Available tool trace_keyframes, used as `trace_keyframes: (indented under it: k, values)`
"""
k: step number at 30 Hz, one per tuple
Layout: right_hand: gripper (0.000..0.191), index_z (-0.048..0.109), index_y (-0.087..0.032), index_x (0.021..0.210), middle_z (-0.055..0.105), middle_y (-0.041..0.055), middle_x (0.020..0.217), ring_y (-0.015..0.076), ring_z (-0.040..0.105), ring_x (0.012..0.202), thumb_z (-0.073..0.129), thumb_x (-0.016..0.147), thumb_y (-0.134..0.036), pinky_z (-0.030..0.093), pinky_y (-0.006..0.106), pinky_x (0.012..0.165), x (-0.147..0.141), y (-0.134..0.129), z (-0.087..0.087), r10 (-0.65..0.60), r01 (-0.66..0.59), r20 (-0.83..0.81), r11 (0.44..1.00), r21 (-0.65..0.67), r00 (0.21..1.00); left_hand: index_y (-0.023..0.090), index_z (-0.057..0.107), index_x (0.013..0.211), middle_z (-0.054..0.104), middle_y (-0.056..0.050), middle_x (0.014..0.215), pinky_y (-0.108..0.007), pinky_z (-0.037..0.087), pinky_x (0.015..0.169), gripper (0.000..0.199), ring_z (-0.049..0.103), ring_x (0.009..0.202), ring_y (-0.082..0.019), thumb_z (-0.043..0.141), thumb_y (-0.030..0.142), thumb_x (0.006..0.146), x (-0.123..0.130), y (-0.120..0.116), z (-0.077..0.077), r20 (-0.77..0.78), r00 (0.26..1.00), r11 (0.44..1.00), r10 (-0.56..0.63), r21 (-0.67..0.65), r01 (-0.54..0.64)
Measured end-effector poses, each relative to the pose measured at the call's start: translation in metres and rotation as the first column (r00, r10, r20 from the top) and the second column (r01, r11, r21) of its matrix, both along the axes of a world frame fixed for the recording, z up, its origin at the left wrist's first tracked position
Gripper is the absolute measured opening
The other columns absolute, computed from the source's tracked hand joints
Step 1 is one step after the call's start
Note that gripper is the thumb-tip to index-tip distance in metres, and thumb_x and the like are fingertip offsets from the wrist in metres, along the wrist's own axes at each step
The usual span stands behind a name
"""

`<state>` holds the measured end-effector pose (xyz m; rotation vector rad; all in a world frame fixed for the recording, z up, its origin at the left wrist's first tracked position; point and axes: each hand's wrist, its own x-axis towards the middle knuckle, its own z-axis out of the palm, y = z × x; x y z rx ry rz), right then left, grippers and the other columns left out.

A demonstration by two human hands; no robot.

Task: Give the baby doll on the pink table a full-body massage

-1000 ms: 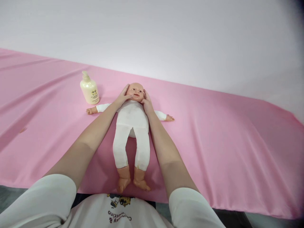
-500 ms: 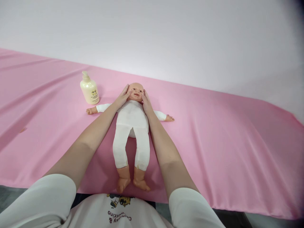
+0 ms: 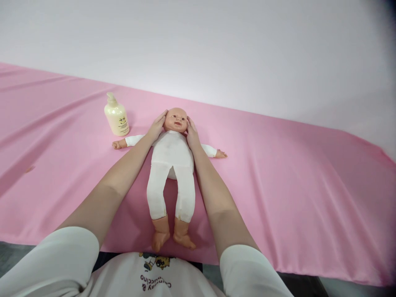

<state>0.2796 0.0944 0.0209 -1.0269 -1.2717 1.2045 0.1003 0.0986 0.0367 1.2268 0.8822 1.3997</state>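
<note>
A baby doll [image 3: 172, 150] in a white suit lies on its back, its head at the far end and its bare feet towards me. My left hand [image 3: 157, 126] rests along the left side of the doll's head, fingers stretched out. On the other side, my right hand [image 3: 192, 131] lies against the cheek and ear area, also with straight fingers. Neither thumb covers the doll's face. The fingertips are partly hidden behind the head. Both doll arms spread outwards beneath my wrists.
A cream pump bottle [image 3: 116, 117] stands upright to the left, just beyond the doll's outstretched hand. Pink cloth [image 3: 278, 185] with soft folds covers the table. A pale wall [image 3: 198, 49] rises behind its far edge.
Both thumbs have come off the doll's cheeks and moved outwards to the sides of its head. The doll and the bottle have stayed in place.
</note>
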Motion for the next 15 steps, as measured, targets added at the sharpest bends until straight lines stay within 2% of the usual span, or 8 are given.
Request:
trace_keyframes:
  k: [5,10,15]
  values:
    - [0.067,0.034,-0.029,0.158,0.045,0.0057,0.164,0.0212,0.056,0.141,0.045,0.099,-0.059,0.055,0.041,0.111,0.0008,-0.0001,0.0008,0.007,-0.007,-0.016,1.0,-0.002,1.0,0.018,0.043,0.158,0.037,-0.007,0.168,-0.039,0.028,0.13,0.062,0.034,0.157,-0.025,0.055,0.037,0.1,-0.0009,0.0008,-0.0014,-0.002,1.0,1.0,0.011,0.008,-0.011]
    - [0.062,0.034,-0.03,0.158,0.043,0.0045,0.165,0.0206,0.054,0.144,0.04,0.101,-0.055,0.054,0.042,0.113,-0.0005,0.0003,0.0016,-0.006,0.006,0.029,1.0,-0.012,1.0,0.008,0.041,0.157,0.036,-0.013,0.168,-0.039,0.031,0.129,0.062,0.036,0.157,-0.025,0.048,0.03,0.1,-0.0028,0.0013,-0.0024,-0.006,1.0,1.0,0.011,0.018,-0.011]
    - [0.063,0.038,-0.029,0.155,0.044,0.0048,0.164,0.0208,0.054,0.144,0.044,0.099,-0.057,0.053,0.042,0.115,-0.0013,-0.0018,0.0041,-0.017,0.016,-0.02,1.0,-0.01,1.0,0.011,0.039,0.159,0.033,-0.012,0.169,-0.039,0.029,0.13,0.067,0.033,0.158,-0.025,0.054,0.036,0.099,-0.0019,0.0032,-0.0043,-0.009,1.0,1.0,0.004,0.023,-0.004]
